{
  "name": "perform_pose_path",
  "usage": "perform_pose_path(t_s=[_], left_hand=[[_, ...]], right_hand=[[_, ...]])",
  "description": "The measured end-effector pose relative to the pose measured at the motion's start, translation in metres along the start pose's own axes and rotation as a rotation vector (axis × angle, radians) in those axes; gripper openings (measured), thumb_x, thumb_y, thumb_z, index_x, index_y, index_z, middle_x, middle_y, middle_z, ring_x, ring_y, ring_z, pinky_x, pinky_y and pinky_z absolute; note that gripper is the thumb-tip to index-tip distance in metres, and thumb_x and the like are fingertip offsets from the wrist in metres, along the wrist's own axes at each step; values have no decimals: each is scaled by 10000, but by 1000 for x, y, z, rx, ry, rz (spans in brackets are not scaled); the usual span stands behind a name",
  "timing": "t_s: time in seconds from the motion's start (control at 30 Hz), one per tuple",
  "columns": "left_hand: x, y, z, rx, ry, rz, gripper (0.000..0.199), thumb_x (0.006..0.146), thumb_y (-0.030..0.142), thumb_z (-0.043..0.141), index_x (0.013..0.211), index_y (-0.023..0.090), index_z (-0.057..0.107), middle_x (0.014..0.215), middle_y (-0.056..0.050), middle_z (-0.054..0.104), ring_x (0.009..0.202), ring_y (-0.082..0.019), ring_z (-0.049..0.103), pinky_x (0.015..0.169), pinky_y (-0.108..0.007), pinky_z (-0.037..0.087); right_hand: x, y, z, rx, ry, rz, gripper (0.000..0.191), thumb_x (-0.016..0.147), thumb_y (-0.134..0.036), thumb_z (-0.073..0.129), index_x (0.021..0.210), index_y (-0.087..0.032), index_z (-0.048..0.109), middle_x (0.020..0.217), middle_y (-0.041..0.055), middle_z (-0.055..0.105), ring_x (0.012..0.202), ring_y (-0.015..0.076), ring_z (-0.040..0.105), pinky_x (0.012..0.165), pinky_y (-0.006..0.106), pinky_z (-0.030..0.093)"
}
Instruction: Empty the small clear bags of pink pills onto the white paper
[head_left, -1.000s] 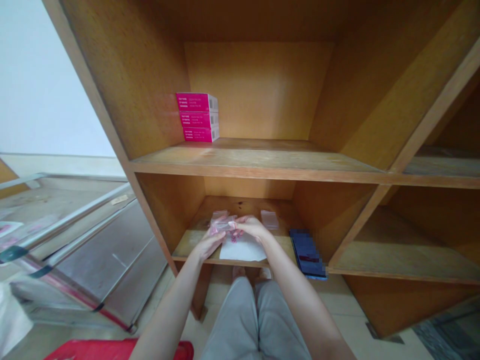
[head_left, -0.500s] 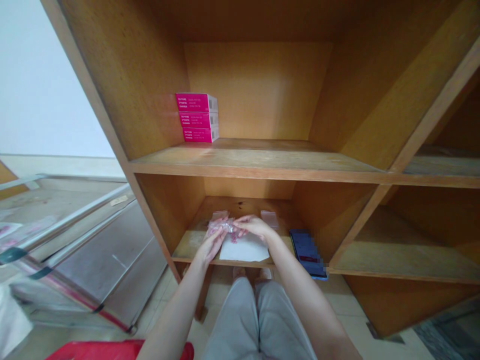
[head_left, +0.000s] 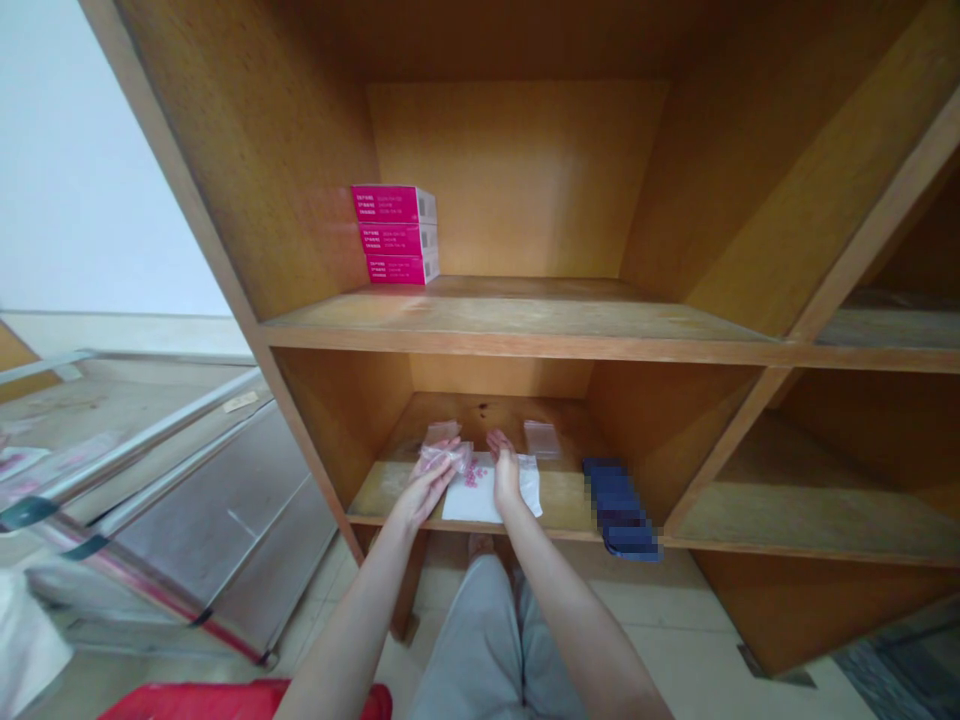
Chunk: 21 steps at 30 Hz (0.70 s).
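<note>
Crinkling at the left hand's (head_left: 426,492) fingers, the clear plastic bag (head_left: 450,457) looked light, limp and slippery, probably best pinched at its rim. The left hand, loosely curled, had hold of it just left of small pink pieces (head_left: 474,474) on a white sheet (head_left: 476,507). The right hand (head_left: 506,475), fingers nearly straight, stood edge-on over the sheet, seemingly gripping nothing. The wooden lower shelf (head_left: 566,503) bore a flat bag (head_left: 541,439) far right; pink boxes (head_left: 395,238) were stacked on the upper shelf's (head_left: 510,310) left.
</note>
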<state>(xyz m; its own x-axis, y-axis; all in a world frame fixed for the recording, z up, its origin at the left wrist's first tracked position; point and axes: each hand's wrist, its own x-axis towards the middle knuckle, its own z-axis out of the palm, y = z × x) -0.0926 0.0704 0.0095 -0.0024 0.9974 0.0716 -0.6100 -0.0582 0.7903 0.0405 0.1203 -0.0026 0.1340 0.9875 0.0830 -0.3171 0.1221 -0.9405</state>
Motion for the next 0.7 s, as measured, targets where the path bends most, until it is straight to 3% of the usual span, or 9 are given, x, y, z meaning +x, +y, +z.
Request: perform_pose_path(t_s=[0.4, 0.7], left_hand=[[0, -3, 0, -3, -39, -45, 360, 700, 87, 613, 1035, 168, 510, 1238, -89, 508, 1118, -200, 491, 976, -336, 369], [1, -3, 1, 20, -67, -60, 330, 700, 100, 620, 1007, 166, 517, 1219, -96, 523, 1115, -203, 494, 984, -350, 355]], right_hand=[[8, 13, 8, -28, 33, 24, 606, 813, -532, 181, 1139, -142, 513, 1134, 113, 576, 1100, 176, 490, 925, 323, 353], [6, 14, 9, -7, 7, 44, 690, 817, -545, 76, 1235, -117, 421, 1206, 117, 522, 1125, 168, 472, 941, 305, 345]])
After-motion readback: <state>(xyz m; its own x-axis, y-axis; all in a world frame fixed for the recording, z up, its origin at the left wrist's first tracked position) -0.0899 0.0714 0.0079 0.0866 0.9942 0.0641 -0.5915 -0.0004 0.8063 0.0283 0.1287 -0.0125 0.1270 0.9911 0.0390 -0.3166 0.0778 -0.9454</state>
